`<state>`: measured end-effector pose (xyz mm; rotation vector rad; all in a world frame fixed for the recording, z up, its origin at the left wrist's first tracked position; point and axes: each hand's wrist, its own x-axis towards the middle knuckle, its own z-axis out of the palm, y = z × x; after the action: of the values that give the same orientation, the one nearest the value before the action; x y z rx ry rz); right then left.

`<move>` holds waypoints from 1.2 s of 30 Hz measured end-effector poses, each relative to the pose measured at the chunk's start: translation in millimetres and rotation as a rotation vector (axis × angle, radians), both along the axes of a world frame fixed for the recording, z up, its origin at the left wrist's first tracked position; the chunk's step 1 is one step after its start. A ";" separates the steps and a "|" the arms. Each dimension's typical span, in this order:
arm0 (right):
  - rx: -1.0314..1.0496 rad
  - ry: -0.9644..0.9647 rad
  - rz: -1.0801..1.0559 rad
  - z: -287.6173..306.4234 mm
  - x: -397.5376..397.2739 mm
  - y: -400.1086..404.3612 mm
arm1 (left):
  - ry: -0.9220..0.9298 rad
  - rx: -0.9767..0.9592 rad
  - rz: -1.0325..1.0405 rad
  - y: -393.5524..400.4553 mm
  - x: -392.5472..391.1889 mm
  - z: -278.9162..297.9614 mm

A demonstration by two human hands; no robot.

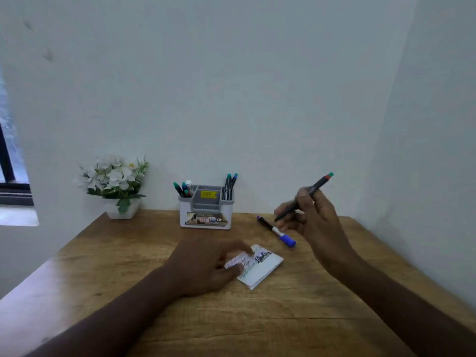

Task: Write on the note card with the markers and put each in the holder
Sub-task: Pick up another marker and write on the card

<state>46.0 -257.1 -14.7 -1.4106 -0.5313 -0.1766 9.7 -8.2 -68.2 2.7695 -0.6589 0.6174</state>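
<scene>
Now: your right hand (309,217) grips dark marker (304,199) mid-right of frame; left hand (206,264) pins note card (260,266) at centre. Carry marker to holder (206,210), drop tip-first into open slot.

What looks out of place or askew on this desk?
One blue-capped marker lies loose on the table right of the holder, not stowed. The note card sits askew under the left hand. Nothing looks spilled or damaged.
</scene>
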 end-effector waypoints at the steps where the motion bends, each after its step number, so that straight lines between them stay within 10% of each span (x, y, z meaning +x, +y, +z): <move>1: -0.026 0.044 0.021 -8.4 -1.2 -0.6 | 0.023 0.029 -0.001 1.2 0.8 0.2; 20: -0.667 0.028 -0.055 -39.2 -18.6 4.1 | 0.089 0.009 0.060 3.5 10.7 -7.1; 36: -0.797 -0.031 -0.040 -39.9 -16.3 6.7 | 0.126 0.005 0.066 2.8 9.4 -4.0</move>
<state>29.7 -250.4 -54.6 -2.1964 -0.6312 -0.0100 19.1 -5.4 -72.2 2.8166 -0.5453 0.4504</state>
